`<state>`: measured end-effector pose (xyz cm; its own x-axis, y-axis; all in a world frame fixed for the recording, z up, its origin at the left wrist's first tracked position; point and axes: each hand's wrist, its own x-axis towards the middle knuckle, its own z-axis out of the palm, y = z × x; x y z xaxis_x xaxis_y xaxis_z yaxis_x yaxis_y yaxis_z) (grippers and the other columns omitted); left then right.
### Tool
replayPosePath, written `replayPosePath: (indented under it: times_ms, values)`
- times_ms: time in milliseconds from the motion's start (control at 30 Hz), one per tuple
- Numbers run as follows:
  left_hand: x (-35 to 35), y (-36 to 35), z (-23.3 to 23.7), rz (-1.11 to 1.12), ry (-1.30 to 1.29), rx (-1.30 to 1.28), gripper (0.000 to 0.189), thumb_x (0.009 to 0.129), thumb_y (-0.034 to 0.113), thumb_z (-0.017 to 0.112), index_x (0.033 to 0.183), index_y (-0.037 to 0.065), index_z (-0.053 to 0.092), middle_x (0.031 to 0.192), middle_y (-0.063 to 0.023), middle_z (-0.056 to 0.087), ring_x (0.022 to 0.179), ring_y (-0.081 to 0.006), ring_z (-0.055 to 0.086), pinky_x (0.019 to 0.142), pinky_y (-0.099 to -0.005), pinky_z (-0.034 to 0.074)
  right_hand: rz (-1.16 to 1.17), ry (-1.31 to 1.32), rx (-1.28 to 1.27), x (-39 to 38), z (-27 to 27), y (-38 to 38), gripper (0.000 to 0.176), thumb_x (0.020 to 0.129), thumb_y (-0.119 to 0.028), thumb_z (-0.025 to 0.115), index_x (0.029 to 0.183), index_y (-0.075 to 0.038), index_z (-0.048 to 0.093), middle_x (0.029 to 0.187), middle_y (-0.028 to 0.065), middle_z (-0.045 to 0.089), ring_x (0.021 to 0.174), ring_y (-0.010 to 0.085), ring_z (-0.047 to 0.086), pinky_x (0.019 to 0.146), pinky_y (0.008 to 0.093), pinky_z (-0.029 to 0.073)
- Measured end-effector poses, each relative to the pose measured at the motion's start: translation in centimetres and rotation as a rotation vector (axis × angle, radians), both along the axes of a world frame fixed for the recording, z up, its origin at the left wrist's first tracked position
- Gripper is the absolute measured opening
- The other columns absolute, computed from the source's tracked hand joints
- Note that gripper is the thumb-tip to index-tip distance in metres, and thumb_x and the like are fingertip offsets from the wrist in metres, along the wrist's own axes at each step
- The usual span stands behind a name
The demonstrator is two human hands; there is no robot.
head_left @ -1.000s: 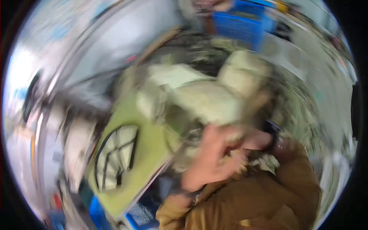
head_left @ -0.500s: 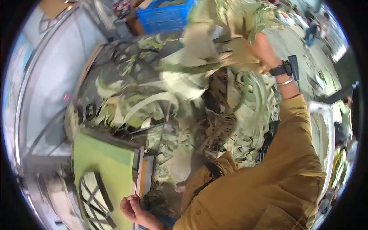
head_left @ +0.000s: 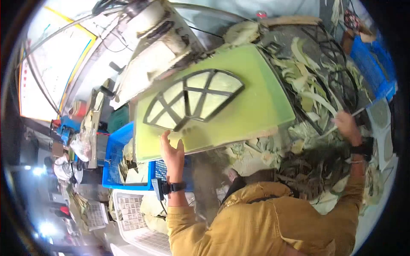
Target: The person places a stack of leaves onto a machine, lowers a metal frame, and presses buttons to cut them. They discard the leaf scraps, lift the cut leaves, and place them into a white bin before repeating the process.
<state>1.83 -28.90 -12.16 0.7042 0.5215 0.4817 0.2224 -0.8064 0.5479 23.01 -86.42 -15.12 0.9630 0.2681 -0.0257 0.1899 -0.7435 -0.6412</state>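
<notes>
On the light green board (head_left: 256,89) rests a fan-shaped black cutting die (head_left: 186,96), with pale sheet showing through its cells. My left hand (head_left: 172,153) is at the board's near edge, just below the die's lower corner. Its fingers are apart and hold nothing. Off to the right, my right hand (head_left: 347,126) is closed around a thin pale stick (head_left: 359,112) above the green scraps. Pale leafy offcuts (head_left: 299,79) are heaped beside the board, some in curved strips around my right hand.
A blue crate (head_left: 106,170) with sheet pieces stands under the board's left end. Below it is a white basket (head_left: 130,213). Another blue crate (head_left: 376,70) stands at far right. A pale machine (head_left: 158,51) rises behind the board. Scraps (head_left: 256,149) lie along the near edge.
The view has swung left. The large bundle of scraps in my right hand is gone from it, and that hand is lower. My left hand has moved along the board towards the die, its fingers uncurled.
</notes>
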Motion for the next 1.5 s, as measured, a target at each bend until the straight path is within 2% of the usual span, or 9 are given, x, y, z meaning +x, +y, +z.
replayPosePath:
  times_ms: [100,233,400,667,833,1033,1133,1300,1500]
  values:
    - [0.8,5.3,-1.6,-0.091,0.088,0.182,0.054,0.078,0.008,0.068,0.127,0.0,0.048,0.122,-0.0226,0.054,0.116,-0.0404,0.049,0.097,-0.0461,0.041,0.434,-0.069,0.084,0.9,4.3,16.7,0.024,0.087,-0.022,0.06,0.096,0.001,0.059,0.086,0.016,0.06,0.08,0.0321,0.059,0.075,0.0377,0.048]
    - [2.8,9.3,-2.7,-0.196,0.179,0.453,0.025,0.07,0.011,0.067,0.092,0.003,0.057,0.102,-0.0155,0.061,0.109,-0.0346,0.055,0.1,-0.0485,0.039,0.708,-0.437,-0.193,2.4,5.8,35.3,0.028,0.085,-0.026,0.061,0.094,0.001,0.056,0.093,0.018,0.057,0.092,0.036,0.055,0.08,0.0428,0.046]
    - [3.4,10.5,-2.6,-0.331,0.12,0.441,0.036,0.066,0.008,0.071,0.097,0.0,0.054,0.111,-0.0158,0.055,0.114,-0.0345,0.051,0.101,-0.0477,0.038,0.612,-0.372,-0.272,5.0,3.0,44.3,0.032,0.084,-0.025,0.063,0.096,0.001,0.05,0.094,0.0219,0.059,0.094,0.0392,0.058,0.079,0.0473,0.046]
    - [-4.1,9.5,-1.0,-0.727,0.148,0.253,0.019,0.069,0.007,0.061,0.083,-0.001,0.05,0.107,-0.0223,0.057,0.108,-0.0381,0.054,0.1,-0.0525,0.039,0.594,-0.288,-0.056,-4.0,3.1,40.0,0.049,0.087,-0.019,0.062,0.13,-0.003,0.044,0.1,0.0246,0.061,0.087,0.0427,0.061,0.073,0.049,0.049]
    - [-4.0,10.2,0.3,-0.826,0.286,0.23,0.024,0.075,0.015,0.065,0.088,-0.001,0.054,0.105,-0.019,0.061,0.107,-0.0359,0.057,0.095,-0.049,0.043,0.538,0.271,-0.405,-3.9,8.4,43.0,0.036,0.087,-0.024,0.06,0.113,-0.001,0.053,0.09,0.0235,0.061,0.08,0.0409,0.06,0.072,0.047,0.048]
    - [-2.3,13.4,7.6,-0.941,0.466,-0.025,0.036,0.072,0.028,0.076,0.087,0.002,0.055,0.081,-0.0164,0.062,0.074,-0.0388,0.06,0.069,-0.0409,0.049,0.794,0.229,-0.174,0.0,14.3,43.5,0.033,0.087,-0.029,0.059,0.087,0.004,0.056,0.069,0.0192,0.056,0.062,0.0266,0.053,0.06,0.0393,0.042]
    - [-1.8,14.2,9.6,-0.87,0.279,0.124,0.033,0.072,0.029,0.075,0.082,0.005,0.054,0.076,-0.0122,0.06,0.078,-0.0334,0.062,0.078,-0.0447,0.049,0.738,0.305,-0.048,-0.7,14.3,43.1,0.033,0.087,-0.028,0.06,0.083,0.005,0.054,0.065,0.0171,0.054,0.059,0.0227,0.05,0.057,0.0381,0.04]
    - [-0.4,12.2,10.3,-0.521,0.127,0.179,0.038,0.072,0.019,0.077,0.097,0.002,0.054,0.12,-0.017,0.056,0.127,-0.0392,0.044,0.101,-0.047,0.038,0.511,0.555,0.26,-1.5,14.5,39.4,0.03,0.093,-0.025,0.056,0.074,-0.002,0.053,0.06,0.0008,0.05,0.05,0.0077,0.045,0.045,0.0264,0.036]
    - [-4.8,9.8,0.9,0.099,-0.274,-0.525,0.041,0.084,0.003,0.067,0.117,-0.001,0.042,0.106,-0.011,0.048,0.094,-0.0188,0.047,0.088,-0.0347,0.041,0.12,0.601,0.441,0.8,14.3,32.0,0.025,0.094,-0.022,0.055,0.076,-0.006,0.046,0.059,-0.0018,0.041,0.046,0.0054,0.035,0.04,0.0258,0.029]
